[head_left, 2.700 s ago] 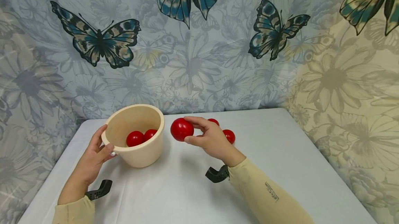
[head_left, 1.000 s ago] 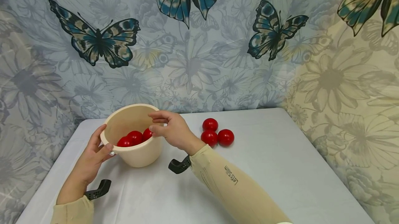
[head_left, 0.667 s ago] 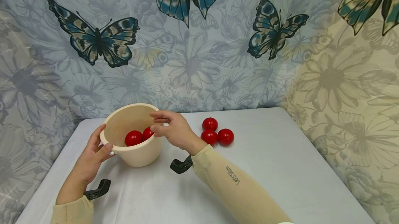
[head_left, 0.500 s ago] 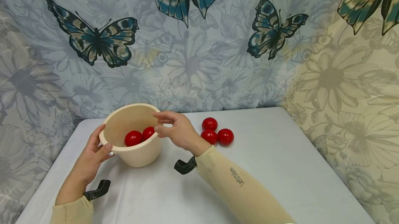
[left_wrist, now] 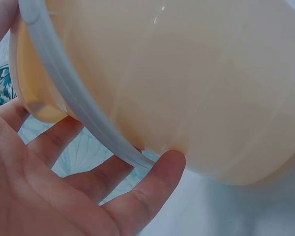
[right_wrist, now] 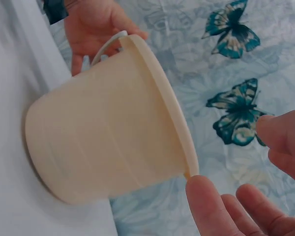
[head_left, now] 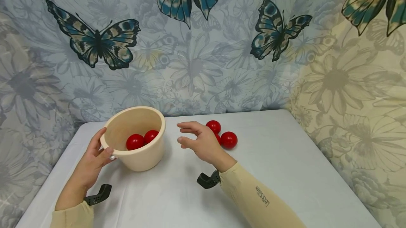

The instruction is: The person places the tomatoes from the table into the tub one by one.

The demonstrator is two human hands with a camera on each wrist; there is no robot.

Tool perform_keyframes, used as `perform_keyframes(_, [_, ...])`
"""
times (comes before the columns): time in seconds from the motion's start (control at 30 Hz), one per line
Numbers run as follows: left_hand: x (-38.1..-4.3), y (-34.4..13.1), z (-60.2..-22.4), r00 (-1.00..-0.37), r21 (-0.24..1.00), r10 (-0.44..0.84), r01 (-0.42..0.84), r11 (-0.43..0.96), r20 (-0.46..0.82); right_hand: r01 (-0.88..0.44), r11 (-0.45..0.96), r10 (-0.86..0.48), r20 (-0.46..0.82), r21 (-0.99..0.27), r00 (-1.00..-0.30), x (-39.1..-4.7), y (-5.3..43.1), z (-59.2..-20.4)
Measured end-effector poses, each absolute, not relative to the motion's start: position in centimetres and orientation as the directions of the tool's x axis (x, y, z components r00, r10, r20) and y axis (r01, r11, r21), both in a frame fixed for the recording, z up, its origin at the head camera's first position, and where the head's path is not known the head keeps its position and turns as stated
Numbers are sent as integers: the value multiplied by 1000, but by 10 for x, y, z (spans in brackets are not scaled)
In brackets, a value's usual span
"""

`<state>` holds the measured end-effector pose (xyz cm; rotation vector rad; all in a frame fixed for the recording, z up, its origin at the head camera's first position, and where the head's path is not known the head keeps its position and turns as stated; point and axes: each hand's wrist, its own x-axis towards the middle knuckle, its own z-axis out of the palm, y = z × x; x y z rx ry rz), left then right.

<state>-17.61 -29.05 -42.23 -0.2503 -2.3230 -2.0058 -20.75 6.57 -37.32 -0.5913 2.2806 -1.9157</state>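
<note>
A cream plastic bucket [head_left: 142,157] stands tilted on the table at left, its mouth toward me. Inside it I see two shiny red balls [head_left: 135,141]; the near wall hides the lower inside. My left hand [head_left: 92,162] grips the bucket's left rim, and the left wrist view shows the fingers and thumb about the pale handle [left_wrist: 88,110] along that rim. Between the bucket and three red balls [head_left: 229,140] on the table, my right hand [head_left: 206,143] hovers with parted fingers and nothing in them. It partly covers one of those balls.
A white cloth covers the table [head_left: 285,171]. Directly behind it hangs a floral curtain with butterflies [head_left: 196,62]. Each wrist carries a black camera mount [head_left: 208,179].
Earlier my right hand held a red ball beside the bucket, then was at its rim without it. Three balls showed inside, now two. That hand has since moved right; my left hand stays put.
</note>
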Motion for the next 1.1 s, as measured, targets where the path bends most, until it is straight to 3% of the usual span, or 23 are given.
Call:
perform_keyframes(0.43, [-176,-291,-423,-984,978,86,165,128,155,-227,114,-307,183,-967,-934,-193,125,-401])
perform_keyframes(1.1, [-177,-290,-424,-983,978,85,171,117,162,-137,191,-89,122,-972,-989,-201,204,-446])
